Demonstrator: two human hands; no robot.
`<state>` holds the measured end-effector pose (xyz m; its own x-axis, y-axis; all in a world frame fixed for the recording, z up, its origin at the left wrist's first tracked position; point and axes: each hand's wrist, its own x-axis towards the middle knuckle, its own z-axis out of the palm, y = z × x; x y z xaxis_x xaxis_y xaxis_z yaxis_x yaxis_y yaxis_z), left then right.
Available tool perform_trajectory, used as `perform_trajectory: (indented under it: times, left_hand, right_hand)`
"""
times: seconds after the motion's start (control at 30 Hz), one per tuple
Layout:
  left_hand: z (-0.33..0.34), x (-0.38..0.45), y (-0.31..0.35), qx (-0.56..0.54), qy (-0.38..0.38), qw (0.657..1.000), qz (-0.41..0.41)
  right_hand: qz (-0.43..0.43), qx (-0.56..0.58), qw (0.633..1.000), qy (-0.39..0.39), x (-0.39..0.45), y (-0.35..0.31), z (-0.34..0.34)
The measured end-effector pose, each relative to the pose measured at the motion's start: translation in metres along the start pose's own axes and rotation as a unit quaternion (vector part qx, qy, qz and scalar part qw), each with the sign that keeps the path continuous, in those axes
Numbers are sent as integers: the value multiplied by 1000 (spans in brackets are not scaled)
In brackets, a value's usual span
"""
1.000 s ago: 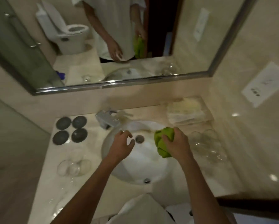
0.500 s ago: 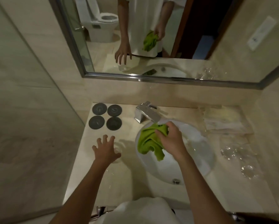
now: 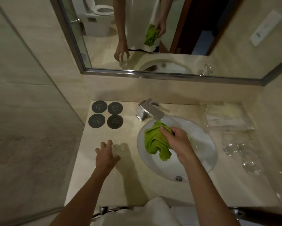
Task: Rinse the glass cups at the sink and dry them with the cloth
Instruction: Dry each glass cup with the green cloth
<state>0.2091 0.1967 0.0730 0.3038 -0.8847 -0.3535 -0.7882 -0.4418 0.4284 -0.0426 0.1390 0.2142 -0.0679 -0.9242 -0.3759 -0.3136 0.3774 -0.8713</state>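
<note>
While the view looks down from the person's head onto a pale stone desk under a wall mirror, the scene reads from left to right as follows. At the upper left of the desk, four dark round coasters (image 3: 106,115) sit in a square, probably set there as resting spots for cups. Just below them, left of centre, the left hand (image 3: 106,156) reaches over a clear glass cup (image 3: 116,148) standing on the desk; its fingers (image 3: 110,142) are spread and curled around the rim from above, apparently closing to lift it, though whether they already grip is hard to tell. The cup is nearly invisible, showing only faint bright edges and a soft shadow. In the centre, a chrome faucet (image 3: 149,111) points over a white round sink (image 3: 202,154). No water stream is visible. Over the basin the right hand (image 3: 176,141) holds a bright green cloth (image 3: 155,142), fingers pinching a bunched fold so the rest hangs loose, likely kept ready for drying. At the right of the frame, several more glass cups (image 3: 240,150) cluster on the desk, seen mostly as glints, beside a clear wrapped packet (image 3: 225,116).
</note>
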Motion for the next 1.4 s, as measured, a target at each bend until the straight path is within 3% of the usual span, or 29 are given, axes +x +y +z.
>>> perform_trajectory:
  times: [0.17, 0.27, 0.33, 0.47, 0.53, 0.6, 0.83, 0.9, 0.97, 1.1, 1.13, 1.27, 1.33, 1.4]
  left_hand:
    - [3, -3, 49, -156, 37, 987, -28]
    - [2, -5, 96, -323, 31, 943, -71]
    - [3, -5, 128, -455, -51, 881, -123]
    - [10, -13, 182, -638, -252, 692, -226]
    - [18, -21, 203, -663, -286, 647, -244]
    - [23, -28, 220, -676, -308, 624, -241]
    - [27, -33, 255, -661, -322, 641, -222]
    - [24, -33, 261, -652, -302, 666, -201]
    - [18, -34, 267, -627, -268, 714, -160]
    - [9, -32, 273, -566, -204, 792, -104]
    - [7, -32, 273, -562, -204, 795, -104]
    - [0, -33, 274, -603, -233, 752, -126]
    - [-1, -33, 276, -592, -218, 768, -108]
    - [-4, -35, 280, -550, -179, 814, -63]
  right_hand:
    - [-12, -20, 1000, 19, 2, 11, -26]
    - [-6, -31, 999, 28, 4, 14, -53]
    - [-6, -38, 998, 43, 5, 15, -72]
    - [-27, -58, 994, 94, 4, 22, -109]
    - [-26, -57, 991, 115, 1, 27, -126]
    - [-16, -41, 990, 137, 0, 30, -139]
    - [12, -63, 976, 207, -2, 32, -164]
    - [19, -66, 974, 217, -3, 29, -166]
    - [16, -64, 974, 219, -3, 26, -165]
    - [4, -31, 984, 176, 0, 22, -158]
    - [-2, -36, 986, 160, 1, 21, -156]
    - [-69, -81, 988, 109, 2, 10, -144]
    - [-120, -122, 982, 80, 2, 4, -137]
    - [-162, -166, 971, 55, 3, 5, -129]
